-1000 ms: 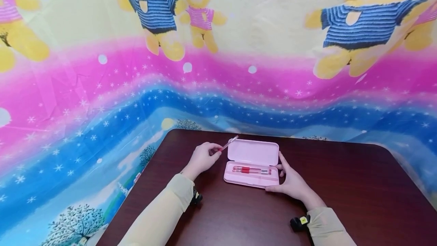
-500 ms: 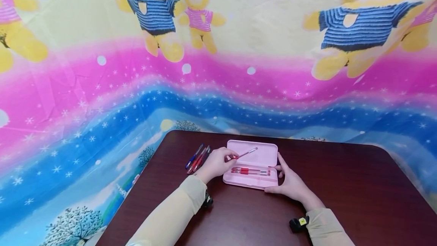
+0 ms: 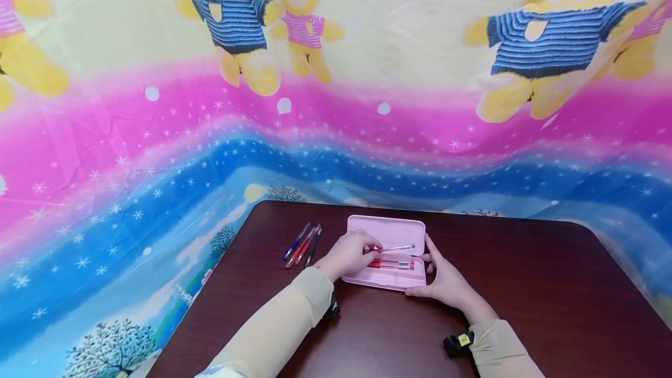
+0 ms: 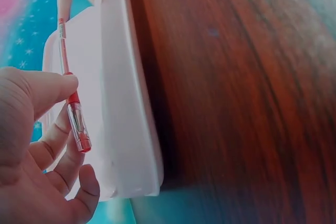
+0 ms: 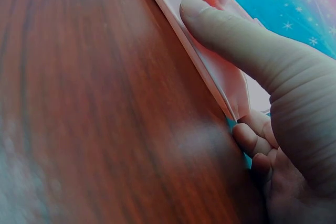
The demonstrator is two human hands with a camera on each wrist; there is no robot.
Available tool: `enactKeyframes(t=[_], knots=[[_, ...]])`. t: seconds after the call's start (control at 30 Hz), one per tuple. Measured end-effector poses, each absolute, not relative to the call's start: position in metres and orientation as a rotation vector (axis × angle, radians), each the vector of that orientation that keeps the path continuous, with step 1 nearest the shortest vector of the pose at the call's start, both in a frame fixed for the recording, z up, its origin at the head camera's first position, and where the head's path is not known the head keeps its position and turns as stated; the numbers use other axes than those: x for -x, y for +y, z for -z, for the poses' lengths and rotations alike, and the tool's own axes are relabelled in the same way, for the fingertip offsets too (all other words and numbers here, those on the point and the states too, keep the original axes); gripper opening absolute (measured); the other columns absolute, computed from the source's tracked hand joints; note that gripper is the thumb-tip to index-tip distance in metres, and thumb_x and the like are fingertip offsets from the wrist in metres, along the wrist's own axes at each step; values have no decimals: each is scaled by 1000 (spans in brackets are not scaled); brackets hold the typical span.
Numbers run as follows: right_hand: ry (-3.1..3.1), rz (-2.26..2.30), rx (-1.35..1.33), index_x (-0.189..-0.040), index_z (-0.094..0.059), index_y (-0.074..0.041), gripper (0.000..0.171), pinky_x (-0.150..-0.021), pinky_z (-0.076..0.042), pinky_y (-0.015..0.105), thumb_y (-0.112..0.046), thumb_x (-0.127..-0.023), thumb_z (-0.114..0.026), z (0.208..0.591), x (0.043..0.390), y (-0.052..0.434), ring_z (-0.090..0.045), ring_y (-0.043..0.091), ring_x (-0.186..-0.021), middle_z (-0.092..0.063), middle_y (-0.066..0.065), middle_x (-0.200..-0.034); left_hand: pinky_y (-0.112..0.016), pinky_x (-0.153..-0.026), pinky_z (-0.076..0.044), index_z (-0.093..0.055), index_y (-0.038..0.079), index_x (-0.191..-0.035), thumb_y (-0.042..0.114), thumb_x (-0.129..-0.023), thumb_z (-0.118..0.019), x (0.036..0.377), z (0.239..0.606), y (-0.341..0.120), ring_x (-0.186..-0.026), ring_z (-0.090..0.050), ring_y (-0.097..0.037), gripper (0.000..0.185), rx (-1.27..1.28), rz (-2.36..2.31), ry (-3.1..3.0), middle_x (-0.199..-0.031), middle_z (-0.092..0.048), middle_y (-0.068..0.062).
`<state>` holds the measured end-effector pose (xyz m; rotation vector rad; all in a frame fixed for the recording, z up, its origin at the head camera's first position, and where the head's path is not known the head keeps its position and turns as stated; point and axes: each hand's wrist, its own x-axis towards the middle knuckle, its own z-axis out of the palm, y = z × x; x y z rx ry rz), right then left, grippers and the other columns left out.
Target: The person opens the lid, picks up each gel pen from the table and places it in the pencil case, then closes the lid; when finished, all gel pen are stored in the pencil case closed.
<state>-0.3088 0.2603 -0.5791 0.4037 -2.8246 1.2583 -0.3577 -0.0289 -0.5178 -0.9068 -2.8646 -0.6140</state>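
A pink pencil case [image 3: 387, 227] lies on the table with its lid raised at the back. Over its tray, my left hand [image 3: 350, 254] pinches a clear gel pen with a red grip [image 4: 72, 98] between thumb and fingers; its tip end points right. Below that pen, other red pens [image 3: 392, 264] lie side by side in the tray, partly hidden by the hand. At the case's right end, my right hand [image 3: 451, 284] holds it, thumb at the front corner and fingers behind. In the right wrist view, the thumb [image 5: 226, 35] reaches over the case's front edge.
Left of the case on the dark wood table [image 3: 388, 331] lie a blue pen [image 3: 297, 241], red pens [image 3: 301, 248] and a black pen [image 3: 314, 245]. A bear-print cloth [image 3: 336, 150] hangs behind the table's back edge.
My left hand has carried the red pen rightward from beside the case to over its tray, lowering it and turning it nearly level. The loose pens have come into view. The right hand stays put.
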Motion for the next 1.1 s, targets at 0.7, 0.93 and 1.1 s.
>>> enactKeyframes(t=[0.7,0.93,1.1], knots=[[-2811,-1263,-427,-179,-6,-15,151,-78,-47,24,-51,-70,-104,576,307,260,-54,19,-106,-69,13,-137,-30,-100,-56,-87,30,-113,24,-101,-78,359,531,-17,-104,-70,-9,16,910,460,-2907,-105,-78,10],[-2816,-1278,-410,-179,-6,-17,151,-78,-47,23,-51,-70,-104,574,307,259,-54,20,-107,-69,12,-137,-32,-102,-57,-87,33,-116,27,-102,-78,358,532,-18,-109,-71,-10,17,911,473,-2915,-110,-80,10],[-2812,-1275,-422,-179,-5,-16,152,-77,-47,24,-52,-70,-104,574,307,260,-54,20,-107,-69,12,-137,-35,-104,-56,-87,32,-117,29,-103,-77,357,533,-19,-111,-70,-11,17,894,490,-2924,-112,-80,10]])
